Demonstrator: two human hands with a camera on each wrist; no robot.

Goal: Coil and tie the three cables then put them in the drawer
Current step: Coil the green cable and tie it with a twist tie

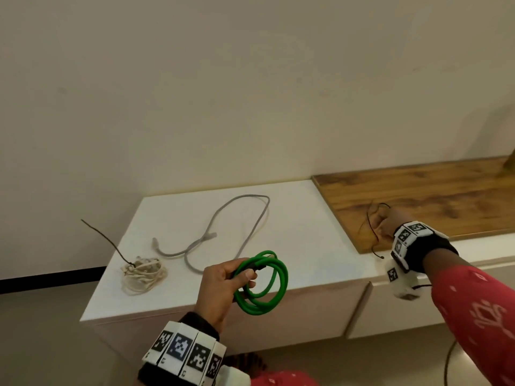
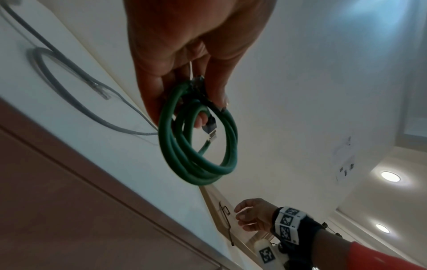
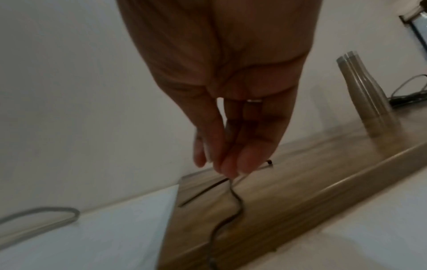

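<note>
My left hand (image 1: 231, 277) grips a coiled green cable (image 1: 267, 288) above the front edge of the white cabinet top (image 1: 306, 232); in the left wrist view the green cable (image 2: 198, 146) hangs as a ring from my fingers, its plug inside the loop. A grey cable (image 1: 237, 218) lies uncoiled across the white top. A cream cable bundle (image 1: 142, 274), tied with a dark string, sits at the left end. My right hand (image 1: 381, 221) pinches a thin dark tie string (image 1: 370, 232) on the wooden panel (image 1: 432, 196); the right wrist view shows the tie string (image 3: 235, 199) trailing down from my fingertips (image 3: 228, 168).
A closed drawer front (image 1: 292, 316) runs under the white top, with another front to its right. A metallic ribbed vase (image 3: 365, 98) stands at the far end of the wooden panel. The wall rises right behind the cabinet.
</note>
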